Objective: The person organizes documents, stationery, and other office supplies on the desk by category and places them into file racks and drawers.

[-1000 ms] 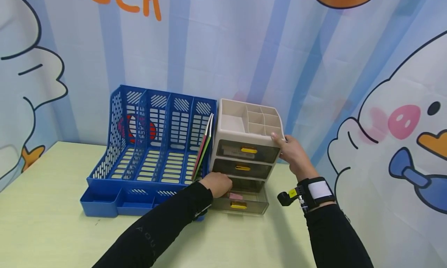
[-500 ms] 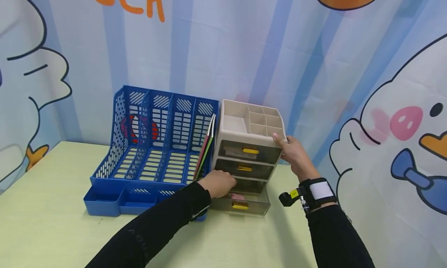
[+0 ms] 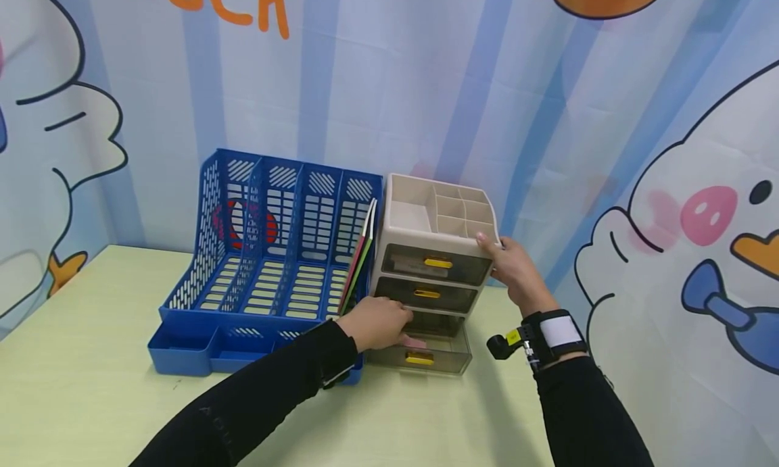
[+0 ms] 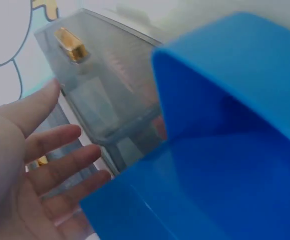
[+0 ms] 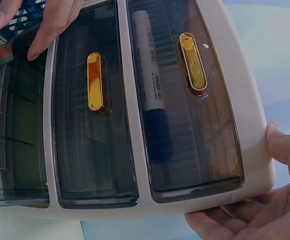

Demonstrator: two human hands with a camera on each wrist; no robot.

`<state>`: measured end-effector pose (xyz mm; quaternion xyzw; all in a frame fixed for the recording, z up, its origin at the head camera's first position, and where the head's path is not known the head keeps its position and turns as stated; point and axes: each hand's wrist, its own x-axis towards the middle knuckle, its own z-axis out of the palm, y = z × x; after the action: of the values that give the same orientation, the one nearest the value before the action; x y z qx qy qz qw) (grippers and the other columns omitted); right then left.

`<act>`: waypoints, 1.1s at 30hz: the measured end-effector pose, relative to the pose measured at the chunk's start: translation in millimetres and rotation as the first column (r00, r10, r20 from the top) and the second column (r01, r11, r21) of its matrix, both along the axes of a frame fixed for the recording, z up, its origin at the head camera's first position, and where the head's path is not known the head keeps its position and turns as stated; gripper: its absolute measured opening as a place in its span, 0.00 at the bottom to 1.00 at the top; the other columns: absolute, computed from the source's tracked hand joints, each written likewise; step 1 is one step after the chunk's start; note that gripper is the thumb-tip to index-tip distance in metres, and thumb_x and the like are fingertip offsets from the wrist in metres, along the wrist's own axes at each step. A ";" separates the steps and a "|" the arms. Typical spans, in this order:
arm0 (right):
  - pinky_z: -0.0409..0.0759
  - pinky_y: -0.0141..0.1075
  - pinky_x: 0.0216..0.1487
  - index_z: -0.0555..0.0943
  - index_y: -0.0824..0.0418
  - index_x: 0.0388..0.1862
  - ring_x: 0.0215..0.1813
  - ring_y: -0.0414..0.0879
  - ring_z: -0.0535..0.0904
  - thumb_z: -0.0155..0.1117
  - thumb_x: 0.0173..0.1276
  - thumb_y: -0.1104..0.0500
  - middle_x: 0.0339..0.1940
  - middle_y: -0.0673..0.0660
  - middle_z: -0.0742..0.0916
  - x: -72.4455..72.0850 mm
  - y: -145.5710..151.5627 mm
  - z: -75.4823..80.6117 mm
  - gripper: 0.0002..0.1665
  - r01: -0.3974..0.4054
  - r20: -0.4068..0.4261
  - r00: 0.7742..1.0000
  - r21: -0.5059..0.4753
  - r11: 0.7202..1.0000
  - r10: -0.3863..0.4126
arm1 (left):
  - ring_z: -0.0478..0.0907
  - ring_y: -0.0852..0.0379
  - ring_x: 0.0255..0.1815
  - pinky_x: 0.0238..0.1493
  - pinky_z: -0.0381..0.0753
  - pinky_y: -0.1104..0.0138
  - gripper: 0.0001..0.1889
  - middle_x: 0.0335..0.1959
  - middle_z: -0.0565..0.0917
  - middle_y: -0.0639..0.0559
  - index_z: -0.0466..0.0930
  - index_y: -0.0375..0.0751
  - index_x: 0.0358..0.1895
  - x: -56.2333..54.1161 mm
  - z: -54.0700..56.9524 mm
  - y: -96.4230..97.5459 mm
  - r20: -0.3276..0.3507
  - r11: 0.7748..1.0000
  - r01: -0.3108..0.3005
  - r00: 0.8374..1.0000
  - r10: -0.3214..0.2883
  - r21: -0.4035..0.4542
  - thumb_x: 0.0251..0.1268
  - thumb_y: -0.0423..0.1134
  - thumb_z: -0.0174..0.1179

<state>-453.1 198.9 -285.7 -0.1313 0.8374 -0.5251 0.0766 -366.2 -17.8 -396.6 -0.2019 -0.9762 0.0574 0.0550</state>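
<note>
A beige desktop drawer organizer [image 3: 439, 236] stands on the table with its clear bottom drawer [image 3: 447, 363] pulled out. My left hand [image 3: 377, 322] reaches over the left side of that drawer. In the left wrist view its fingers [image 4: 60, 167] are spread and loosely bent beside the drawer wall, with nothing in them. Inside the drawer lies a small pink block [image 3: 416, 343] marked "4B", like an eraser. At the organizer's upper right corner, my right hand [image 3: 517, 271] grips the casing, thumb on the top edge and fingers along the side.
A blue file rack [image 3: 274, 251] adjoins the organizer's left side. Thin red and green books [image 3: 358, 257] lean in its rightmost slot. A marker [image 5: 149, 65] lies in the shut top drawer. A printed curtain [image 3: 395, 82] hangs behind the table [image 3: 91, 399].
My left hand has shifted slightly lower and over the drawer's left front, nearer the pink block. The right hand keeps its grip on the organizer. The bottom drawer stays pulled out.
</note>
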 end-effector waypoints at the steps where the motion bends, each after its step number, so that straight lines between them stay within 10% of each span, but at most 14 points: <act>1: 0.56 0.52 0.72 0.49 0.68 0.78 0.75 0.61 0.57 0.48 0.77 0.39 0.73 0.69 0.63 0.0 -0.1 0.2 0.46 0.001 0.001 1.000 -0.001 1.000 -0.001 | 0.80 0.53 0.52 0.53 0.79 0.60 0.23 0.53 0.83 0.54 0.80 0.50 0.61 1.6 0.6 0.3 0.001 1.000 -0.003 1.000 0.003 0.003 0.71 0.57 0.55; 9: 0.57 0.52 0.72 0.49 0.67 0.78 0.75 0.61 0.57 0.48 0.77 0.40 0.73 0.69 0.64 -0.4 -1.2 0.8 0.45 0.004 0.000 1.000 0.004 1.000 -0.004 | 0.73 0.49 0.63 0.63 0.71 0.57 0.32 0.62 0.78 0.50 0.74 0.49 0.67 18.7 2.9 2.8 -0.011 0.982 -0.051 0.998 0.054 0.180 0.69 0.65 0.49; 13: 0.57 0.52 0.72 0.49 0.67 0.78 0.75 0.61 0.57 0.48 0.76 0.39 0.73 0.69 0.63 -0.6 -1.6 0.8 0.46 0.012 0.000 1.000 0.012 1.000 -0.012 | 0.68 0.45 0.67 0.66 0.67 0.53 0.34 0.66 0.74 0.47 0.72 0.47 0.68 28.9 1.8 6.4 0.046 0.922 -0.078 0.997 0.065 0.379 0.67 0.66 0.51; 23: 0.57 0.52 0.72 0.48 0.68 0.78 0.75 0.61 0.57 0.47 0.77 0.40 0.73 0.70 0.63 -0.8 -1.8 0.8 0.45 0.009 -0.004 1.000 0.010 1.000 -0.009 | 0.75 0.54 0.61 0.62 0.72 0.54 0.33 0.66 0.73 0.48 0.72 0.46 0.67 50.0 -3.5 17.2 0.197 0.629 -0.104 0.977 -0.080 0.771 0.66 0.61 0.58; 28: 0.57 0.53 0.72 0.50 0.68 0.77 0.74 0.61 0.58 0.48 0.77 0.39 0.73 0.69 0.64 -0.9 -1.3 -0.5 0.46 0.017 -0.009 1.000 0.016 1.000 -0.017 | 0.77 0.53 0.58 0.54 0.78 0.56 0.26 0.57 0.80 0.51 0.76 0.45 0.62 52.3 -9.3 22.5 0.331 0.447 -0.214 0.922 -0.202 0.869 0.69 0.57 0.57; 33: 0.57 0.53 0.72 0.49 0.68 0.77 0.74 0.61 0.58 0.48 0.77 0.39 0.73 0.69 0.64 0.1 -1.3 -0.5 0.46 0.018 -0.003 1.000 0.013 1.000 -0.018 | 0.77 0.45 0.57 0.57 0.75 0.50 0.22 0.56 0.80 0.46 0.76 0.44 0.61 55.7 -20.8 23.4 0.449 0.250 -0.381 0.827 -0.340 0.890 0.72 0.53 0.56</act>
<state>-453.0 197.6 -286.2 -0.1242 0.8419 -0.5203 0.0714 -310.5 5.6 -417.4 -0.1178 -0.7706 -0.6140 -0.1240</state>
